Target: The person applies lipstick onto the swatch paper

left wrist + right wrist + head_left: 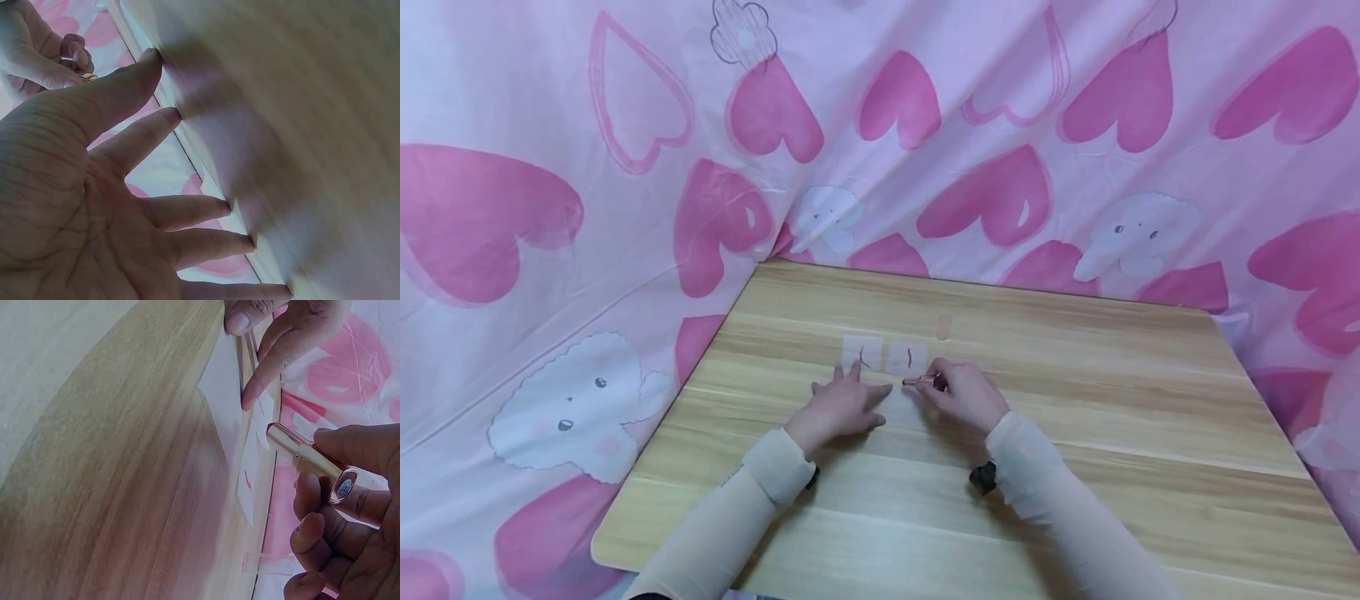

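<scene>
My right hand (966, 392) pinches a lipstick (306, 453) with a shiny gold and pink case between thumb and fingers. Its red tip points left, above a blank white paper sheet (222, 390). On the table, two small white sheets lie side by side behind the hands; the left sheet (852, 343) and the right sheet (895, 354) each bear one curved red stroke. Fingers spread, my left hand (842, 404) rests its fingertips on the tabletop, some at the left sheet's lower edge. Its thumb and index finger touch the blank sheet in the right wrist view.
A small clear plastic piece, perhaps a cap (944, 327), lies behind the right sheet. The wooden table (1112, 400) is bordered at the back and left by a pink cloth (850, 175) printed with hearts.
</scene>
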Demonstrator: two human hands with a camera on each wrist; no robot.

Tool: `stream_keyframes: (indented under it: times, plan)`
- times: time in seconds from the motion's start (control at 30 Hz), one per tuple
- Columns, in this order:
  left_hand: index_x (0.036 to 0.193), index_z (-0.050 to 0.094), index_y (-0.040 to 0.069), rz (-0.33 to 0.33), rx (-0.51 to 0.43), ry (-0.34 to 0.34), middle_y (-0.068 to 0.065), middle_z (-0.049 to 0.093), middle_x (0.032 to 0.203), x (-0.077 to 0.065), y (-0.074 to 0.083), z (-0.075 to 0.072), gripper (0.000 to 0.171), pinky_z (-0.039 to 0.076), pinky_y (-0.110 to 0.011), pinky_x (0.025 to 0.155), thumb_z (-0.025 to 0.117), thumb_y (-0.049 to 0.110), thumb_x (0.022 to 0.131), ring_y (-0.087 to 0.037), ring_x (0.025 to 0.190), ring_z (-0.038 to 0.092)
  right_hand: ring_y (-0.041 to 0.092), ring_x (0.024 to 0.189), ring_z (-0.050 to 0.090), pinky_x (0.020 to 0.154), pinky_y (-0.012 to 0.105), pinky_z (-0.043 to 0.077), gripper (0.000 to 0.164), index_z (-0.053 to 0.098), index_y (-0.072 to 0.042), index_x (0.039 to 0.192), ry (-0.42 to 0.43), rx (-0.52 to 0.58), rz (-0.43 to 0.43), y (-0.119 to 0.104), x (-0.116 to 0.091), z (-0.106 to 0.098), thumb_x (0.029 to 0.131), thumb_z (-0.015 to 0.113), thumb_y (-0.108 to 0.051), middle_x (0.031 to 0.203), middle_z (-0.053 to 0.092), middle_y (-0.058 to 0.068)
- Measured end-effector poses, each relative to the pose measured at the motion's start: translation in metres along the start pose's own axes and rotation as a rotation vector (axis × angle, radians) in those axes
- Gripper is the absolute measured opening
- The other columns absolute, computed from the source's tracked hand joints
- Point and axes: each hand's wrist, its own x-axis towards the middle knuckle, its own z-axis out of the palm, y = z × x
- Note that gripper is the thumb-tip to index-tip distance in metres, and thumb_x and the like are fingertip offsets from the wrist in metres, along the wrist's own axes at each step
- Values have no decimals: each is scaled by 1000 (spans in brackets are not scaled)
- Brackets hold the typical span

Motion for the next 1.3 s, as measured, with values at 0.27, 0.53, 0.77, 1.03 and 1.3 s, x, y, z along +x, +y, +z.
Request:
stream_keyframes:
  times: [0.27, 0.53, 0.77, 1.03, 1.3]
  plan:
    - [147, 51, 38, 0, 15, 12, -27, 17, 162, 0, 2, 0, 58, 25, -86, 95, 67, 49, 93, -60, 143, 14, 8, 58, 54, 53, 28, 48, 17, 65, -17, 89, -14, -7, -10, 0, 0, 3, 93, 73, -31, 71, 63, -8]
    - [147, 51, 39, 0, 18, 14, -27, 17, 162, 0, 4, -1, 57, 25, -86, 95, 67, 49, 93, -60, 143, 14, 9, 58, 53, 53, 29, 47, 17, 65, -18, 90, -31, -2, 1, -2, 1, 2, 94, 72, -33, 70, 62, -8]
    - [147, 50, 39, -7, 13, 10, -26, 16, 163, -1, 5, -3, 57, 24, -86, 95, 66, 49, 94, -60, 143, 14, 10, 57, 52, 53, 29, 46, 18, 65, -17, 91, -36, -16, 5, -3, 2, 0, 94, 72, -33, 69, 60, -7]
    - [147, 51, 38, -15, 10, 12, -26, 16, 163, 0, 4, -2, 56, 24, -85, 96, 67, 49, 94, -60, 142, 15, 9, 56, 51, 52, 29, 45, 18, 65, -18, 87, -37, -10, 0, -4, 2, 0, 94, 73, -33, 67, 59, -8]
    - [146, 52, 38, -20, -5, 11, -26, 15, 163, 1, 4, -1, 56, 23, -86, 96, 68, 48, 93, -61, 142, 15, 10, 60, 53, 56, 29, 47, 16, 66, -18, 86, -95, -20, 44, 0, 3, 5, 92, 75, -30, 71, 61, -8]
